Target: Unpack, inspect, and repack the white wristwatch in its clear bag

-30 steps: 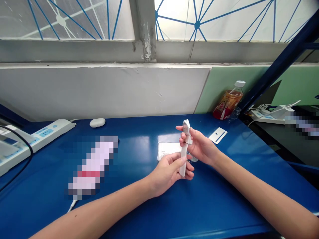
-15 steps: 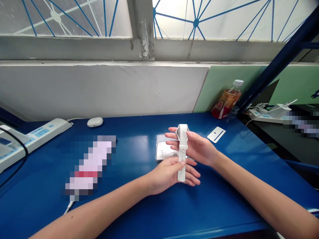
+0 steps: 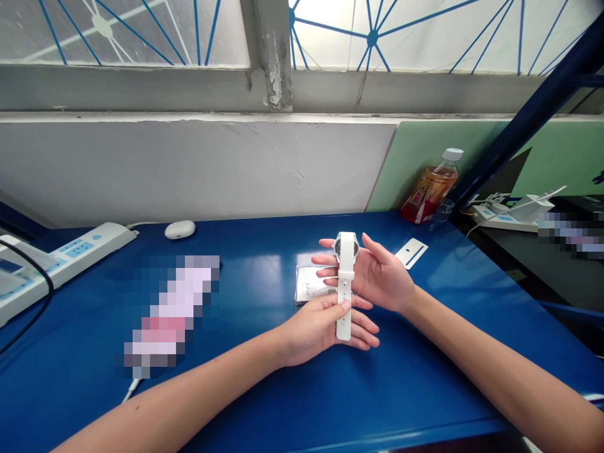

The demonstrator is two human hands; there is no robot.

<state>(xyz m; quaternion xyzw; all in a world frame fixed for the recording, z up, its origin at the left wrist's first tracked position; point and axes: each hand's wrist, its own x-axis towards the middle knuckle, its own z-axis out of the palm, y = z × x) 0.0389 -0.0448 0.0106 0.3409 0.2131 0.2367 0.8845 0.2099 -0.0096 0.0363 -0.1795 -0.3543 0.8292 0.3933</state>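
Observation:
A white wristwatch (image 3: 347, 257) with its strap buckled into a loop is in front of me, its long strap end pointing down toward me. My left hand (image 3: 325, 324) pinches that strap end between thumb and forefinger, the other fingers stretched out behind it. Right behind the watch lies my right hand (image 3: 380, 274), palm up and fingers spread, its thumb standing away from the watch. Whether the watch rests on those fingers I cannot tell. The back of the watch head shows partly inside the strap loop. A flat white packet (image 3: 309, 284) lies on the desk, partly hidden by my hands.
On the blue desk (image 3: 264, 402) are a pixelated phone-like object (image 3: 174, 308) with a white cable, a white earbud case (image 3: 180, 229) and a power strip (image 3: 94, 245) at left. A white card (image 3: 412, 253) lies right of my hands; a drink bottle (image 3: 431, 192) leans in the back corner.
My right thumb has lifted off the watch and spread away to the right. My left hand keeps its pinch on the strap, almost unmoved.

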